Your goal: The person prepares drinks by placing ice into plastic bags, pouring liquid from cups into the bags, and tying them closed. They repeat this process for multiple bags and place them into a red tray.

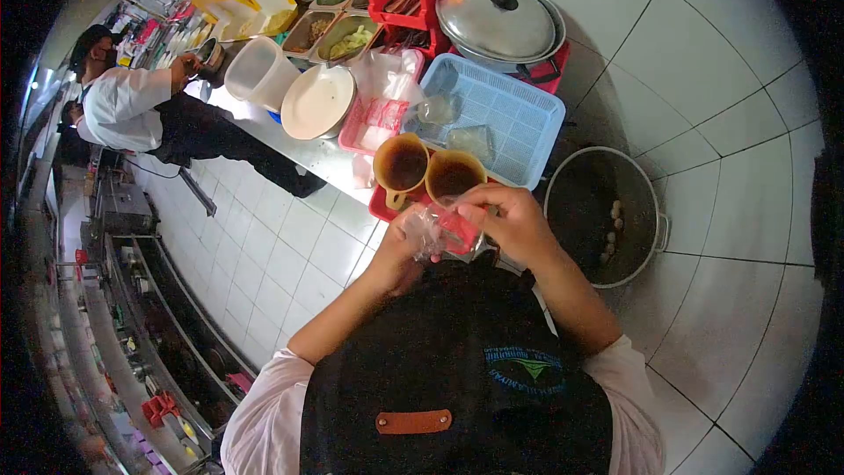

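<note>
Just in front of my apron, both hands hold a clear plastic bag (431, 227). My left hand (403, 246) is closed on its bunched left part. The fingers of my right hand (503, 218) pinch its right side. Beyond the bag, two yellow mugs of dark liquid stand side by side, the left mug (402, 164) and the right mug (455, 178). They are at a red tray (380, 204), close to my fingers. Clear glasses (440, 109) lie in a light blue basket (527, 123) behind the mugs.
White plates (318, 102), a pink tray of plastic bags (406, 70) and a white tub (261, 73) stand to the left. A lidded pan (497, 22) is at the back. A large dark pot (580, 211) is at the right. Another person (127, 110) works at far left.
</note>
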### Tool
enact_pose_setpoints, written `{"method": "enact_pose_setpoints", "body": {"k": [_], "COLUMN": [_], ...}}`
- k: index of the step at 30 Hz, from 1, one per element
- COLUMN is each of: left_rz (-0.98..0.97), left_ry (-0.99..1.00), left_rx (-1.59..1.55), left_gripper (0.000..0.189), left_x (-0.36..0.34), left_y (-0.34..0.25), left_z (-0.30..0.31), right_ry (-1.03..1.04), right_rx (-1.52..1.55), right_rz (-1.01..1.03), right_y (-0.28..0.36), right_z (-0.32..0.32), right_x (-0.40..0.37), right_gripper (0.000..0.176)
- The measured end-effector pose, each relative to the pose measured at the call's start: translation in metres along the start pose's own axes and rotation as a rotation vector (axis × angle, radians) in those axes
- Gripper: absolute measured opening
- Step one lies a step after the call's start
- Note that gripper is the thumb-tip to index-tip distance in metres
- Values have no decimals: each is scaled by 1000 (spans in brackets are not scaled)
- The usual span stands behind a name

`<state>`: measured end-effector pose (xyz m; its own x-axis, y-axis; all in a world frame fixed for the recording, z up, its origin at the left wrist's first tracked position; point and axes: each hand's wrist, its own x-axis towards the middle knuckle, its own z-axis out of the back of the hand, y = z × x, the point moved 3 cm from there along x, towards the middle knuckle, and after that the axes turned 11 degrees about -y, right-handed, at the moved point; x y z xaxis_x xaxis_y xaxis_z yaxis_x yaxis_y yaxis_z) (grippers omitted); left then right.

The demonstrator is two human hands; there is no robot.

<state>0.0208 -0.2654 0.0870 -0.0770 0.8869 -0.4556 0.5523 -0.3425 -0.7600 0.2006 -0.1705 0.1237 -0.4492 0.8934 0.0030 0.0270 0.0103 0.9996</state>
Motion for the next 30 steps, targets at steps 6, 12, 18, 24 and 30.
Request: {"method": "enact_pose_setpoints", "body": {"k": [6,12,18,24,30], "left_rz": [-61,-56,103,165,96], "left_ry": [52,93,46,-14,6], "left_rx": [-13,7,-172,-159,-101], "left_gripper": [43,40,47,44,41], "left_x": [-4,-13,-9,-4,-4], "left_y": [12,6,20,23,20], "left_z": [-5,-24,-16,-18,-25], "right_ry": [-38,-39,40,83,-32], "right_rx": [92,177,584,360,295], "right_rz": [-123,-133,-303,-232,-208], "right_y": [-13,-23,-17,-5,-3], "right_z": [5,12,23,40,44], "right_x": [-7,-11,-16,-22,-21], "right_gripper": [17,19,16,25,17]}}
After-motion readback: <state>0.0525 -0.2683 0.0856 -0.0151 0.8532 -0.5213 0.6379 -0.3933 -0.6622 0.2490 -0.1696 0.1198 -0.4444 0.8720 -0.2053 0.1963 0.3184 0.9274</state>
